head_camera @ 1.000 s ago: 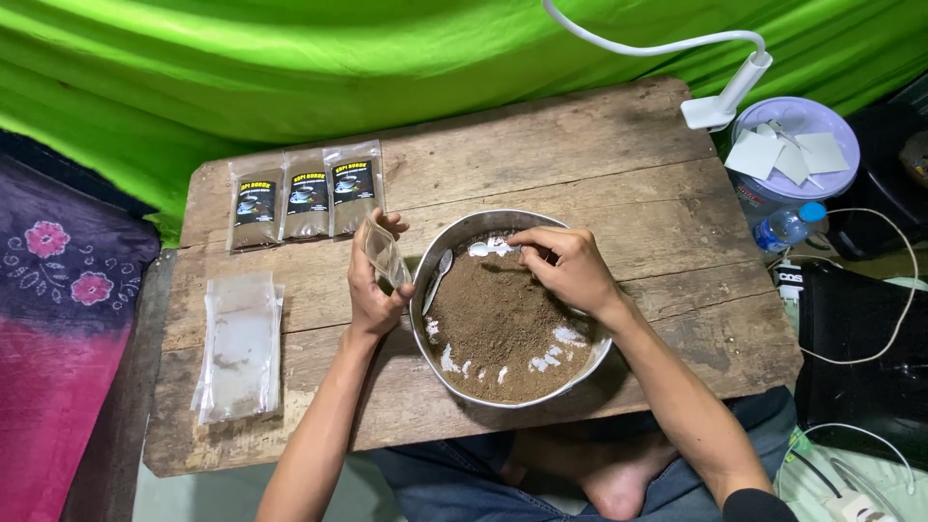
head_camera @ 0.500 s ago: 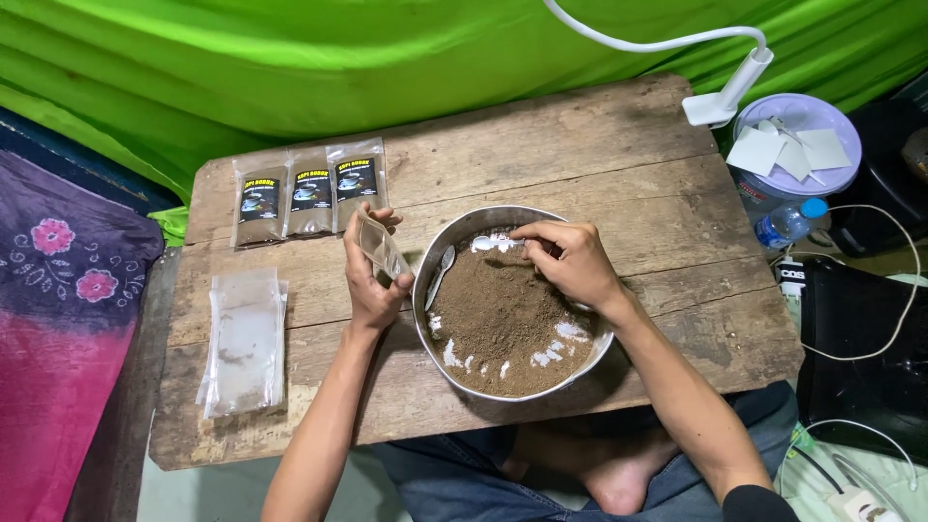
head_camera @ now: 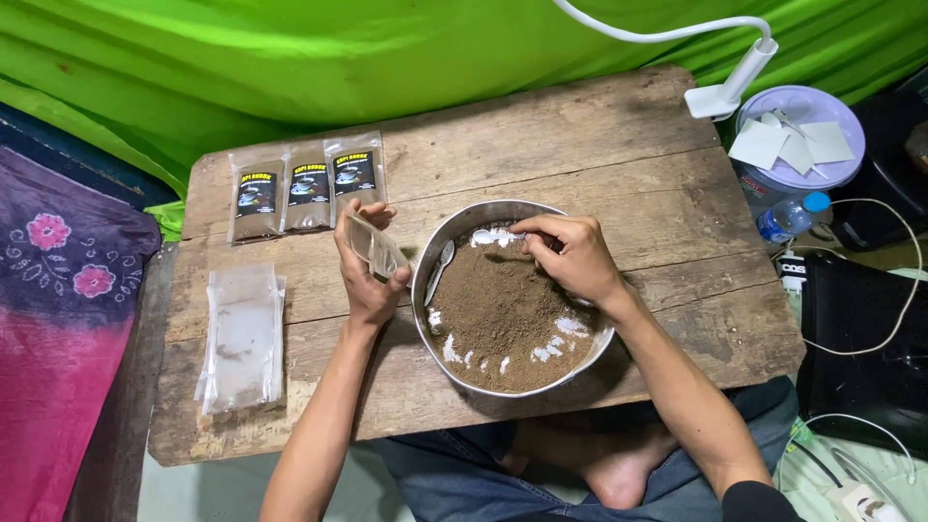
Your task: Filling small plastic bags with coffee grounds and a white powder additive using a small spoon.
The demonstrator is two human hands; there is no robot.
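Now my left hand (head_camera: pixel 365 280) pinches a small clear pouch (head_camera: pixel 375 248) beside the metal bowl (head_camera: pixel 435 246) at the table's (head_camera: pixel 599 145) near edge; my right hand (head_camera: pixel 572 256) grips a white spoon (head_camera: pixel 493 236) over the brown powder (head_camera: pixel 498 309).

head camera looks steeply down, close over the wooden table (head_camera: pixel 599 145).

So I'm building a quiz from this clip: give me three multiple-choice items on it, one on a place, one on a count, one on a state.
1. Where do the filled packets lie?
A) far left of the table
B) inside the bowl
C) on the floor

2. How many filled packets are there?
A) one
B) three
C) five

3. The small pouch in the left hand is
A) lying flat
B) held up beside the bowl
C) dropped into the powder

Answers: 1 A, they sit in a row by the far left edge; 2 B, three side by side; 3 B, the fingers grip it next to the rim.
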